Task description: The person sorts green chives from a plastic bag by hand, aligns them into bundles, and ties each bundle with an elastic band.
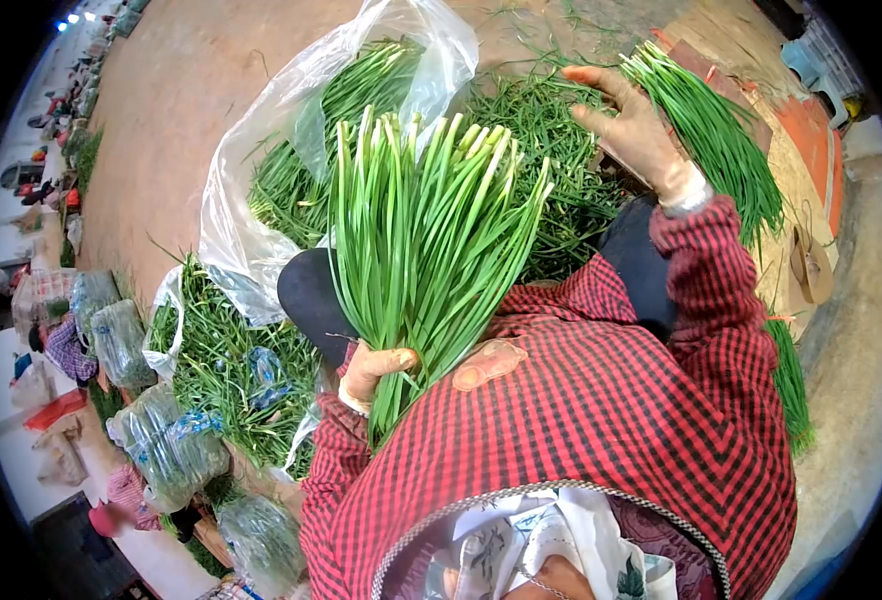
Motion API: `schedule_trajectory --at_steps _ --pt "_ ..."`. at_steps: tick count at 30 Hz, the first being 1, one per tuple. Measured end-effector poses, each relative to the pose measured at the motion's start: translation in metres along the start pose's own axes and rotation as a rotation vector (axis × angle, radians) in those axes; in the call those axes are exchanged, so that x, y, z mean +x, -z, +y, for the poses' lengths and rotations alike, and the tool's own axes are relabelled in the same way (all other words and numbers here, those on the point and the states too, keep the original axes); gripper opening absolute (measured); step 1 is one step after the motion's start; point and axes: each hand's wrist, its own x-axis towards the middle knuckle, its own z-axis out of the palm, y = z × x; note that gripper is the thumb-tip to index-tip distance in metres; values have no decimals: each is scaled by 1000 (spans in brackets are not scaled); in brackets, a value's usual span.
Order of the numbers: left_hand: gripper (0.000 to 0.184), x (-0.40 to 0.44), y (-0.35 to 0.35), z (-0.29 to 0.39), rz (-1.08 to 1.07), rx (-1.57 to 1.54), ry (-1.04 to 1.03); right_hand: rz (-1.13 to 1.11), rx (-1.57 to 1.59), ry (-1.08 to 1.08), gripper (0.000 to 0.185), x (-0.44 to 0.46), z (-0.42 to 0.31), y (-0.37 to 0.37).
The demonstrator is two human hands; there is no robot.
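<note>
A thick bunch of green chives (pixel 431 230) stands upright before my chest, its pale cut ends fanned at the top. My left hand (pixel 376 370) is closed around the bunch low down, near the leaf tips. Raised to the right, my right hand (pixel 636 130) has its fingers apart and holds nothing. Just beyond it lies another bunch of chives (pixel 726 145), on boards. Between my knees is a pile of loose chives and trimmings (pixel 561 150). Behind the held bunch, a clear plastic bag (pixel 246 185) contains more chives.
A white sack of loose greens (pixel 231 350) stands by my left knee. Several plastic-wrapped bundles (pixel 166 440) line the left side, with people (pixel 131 495) seated beyond them. At right are a sandal (pixel 811 265), an orange board (pixel 826 150) and a blue stool (pixel 806 65).
</note>
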Motion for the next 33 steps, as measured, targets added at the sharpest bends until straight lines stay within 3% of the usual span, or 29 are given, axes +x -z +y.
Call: schedule_trajectory --at_steps 1,2,4,5,8,10,12,13,17,22,24,26,30,31,32,33 --pt "72 0 -3 3 -9 -21 34 -170 -22 206 25 -4 -11 2" --pt "72 0 -3 4 -9 -21 36 -169 -21 204 25 -11 -25 1" --pt "72 1 -3 7 -2 38 61 -432 -365 459 21 -23 -50 -5" --pt "72 2 -3 8 -1 59 70 -432 -468 521 18 -25 -50 -9" --pt "73 1 -11 10 -26 63 77 -585 -423 437 16 -21 -47 -6" --pt "65 -2 -23 9 3 89 -46 -526 -413 477 12 -22 -45 -9" --pt "66 0 -16 0 -9 28 -48 -556 191 -61 12 -23 -48 -8" --pt "67 2 -14 -3 -26 -32 -46 -527 310 -144 15 -23 -53 -9" --pt "68 4 -21 0 -62 -65 -32 -379 450 -106 15 -24 -37 -30" --pt "71 6 -17 -1 -73 -79 15 -279 96 21 13 -24 -18 -35" --pt "69 6 -15 -5 -77 -68 -10 17 -298 146 15 -15 -6 -21" --pt "68 7 -8 -11 -84 -19 -58 65 -303 -15 28 -5 19 2" --pt "68 8 -18 -2 -67 -43 -69 -99 -270 -217 63 -16 33 12" --pt "67 10 -18 0 -37 19 -88 -309 -86 -306 73 -21 33 9" --pt "67 12 -19 4 -4 81 -109 -491 296 -344 75 -32 26 -3" --pt "64 15 -25 11 14 128 -137 -696 271 -446 76 -31 20 -24"
